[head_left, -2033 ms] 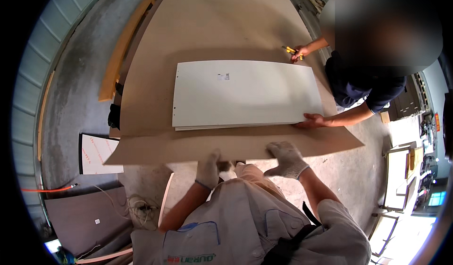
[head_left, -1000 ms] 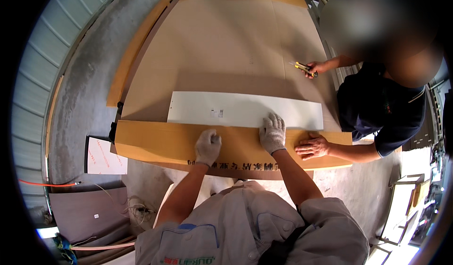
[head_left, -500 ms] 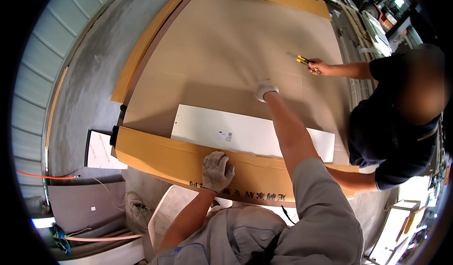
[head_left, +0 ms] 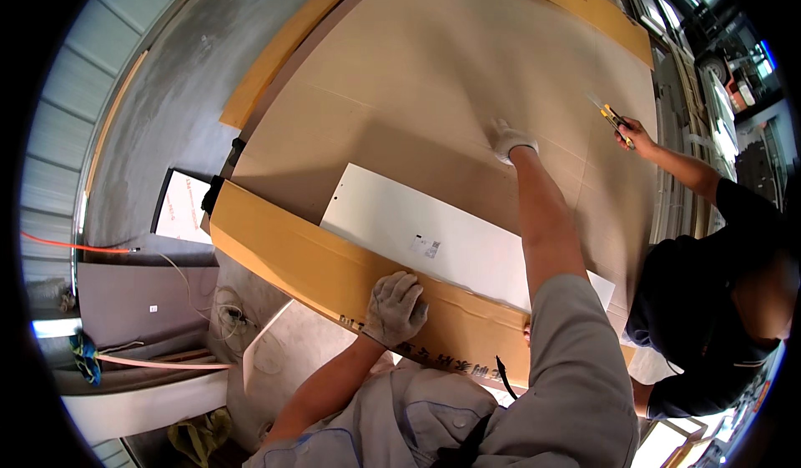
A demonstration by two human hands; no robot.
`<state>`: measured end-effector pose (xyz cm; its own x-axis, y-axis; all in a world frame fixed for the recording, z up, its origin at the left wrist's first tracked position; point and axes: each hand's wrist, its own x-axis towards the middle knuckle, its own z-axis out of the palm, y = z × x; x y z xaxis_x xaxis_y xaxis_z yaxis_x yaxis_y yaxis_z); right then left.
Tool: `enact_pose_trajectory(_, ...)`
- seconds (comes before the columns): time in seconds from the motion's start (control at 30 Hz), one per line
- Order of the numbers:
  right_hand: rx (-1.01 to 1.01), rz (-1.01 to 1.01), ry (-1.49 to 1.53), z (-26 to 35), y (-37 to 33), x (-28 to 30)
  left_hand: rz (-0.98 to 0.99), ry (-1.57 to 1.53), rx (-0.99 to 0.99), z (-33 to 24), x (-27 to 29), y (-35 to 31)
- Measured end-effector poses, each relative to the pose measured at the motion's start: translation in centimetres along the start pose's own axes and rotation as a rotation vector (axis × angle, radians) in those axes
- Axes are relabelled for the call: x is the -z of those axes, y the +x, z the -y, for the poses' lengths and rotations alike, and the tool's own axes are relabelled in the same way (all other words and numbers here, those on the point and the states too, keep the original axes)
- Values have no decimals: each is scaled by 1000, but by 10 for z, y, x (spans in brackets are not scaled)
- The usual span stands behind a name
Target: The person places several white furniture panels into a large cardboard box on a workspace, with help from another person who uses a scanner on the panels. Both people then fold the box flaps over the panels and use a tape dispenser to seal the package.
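A large sheet of brown cardboard (head_left: 434,67) lies spread before me, its near flap (head_left: 292,234) folded up over part of a white panel (head_left: 384,209) with a small label. My left hand (head_left: 396,308), in a grey work glove, presses on the flap with its fingers laid over it. Beyond the panel, my gloved right hand (head_left: 514,141) reaches out over the cardboard, fingers extended and nothing visible in it. On the right, a co-worker's hand (head_left: 636,136) holds a yellow and black utility knife (head_left: 616,122), blade out. Fingertips of the co-worker's other hand (head_left: 527,333) show at the flap.
The co-worker (head_left: 709,259) in dark clothes stands close on the right. Stacked boards (head_left: 676,134) line the area behind. A loose cardboard strip (head_left: 292,51) runs along the far left edge. On the left floor lie a grey panel (head_left: 125,301) and an orange hose (head_left: 75,244).
My view has turned, so the scene sits tilted. The co-worker's knife hand has drawn away from my right hand. My left hand stays on the flap.
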<state>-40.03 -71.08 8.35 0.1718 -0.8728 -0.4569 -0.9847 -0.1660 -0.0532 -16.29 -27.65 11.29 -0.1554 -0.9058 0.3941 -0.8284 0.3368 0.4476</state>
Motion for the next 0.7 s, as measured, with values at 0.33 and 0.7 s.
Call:
enact_pose_trajectory(0.33,-328,166,-128,-137,-60,-80,7,-64,-39,1,-6,-3)
enact_pose_trajectory(0.7,306,-439,236,116,-399,-157,-12,-32,-51,-5,11,-12)
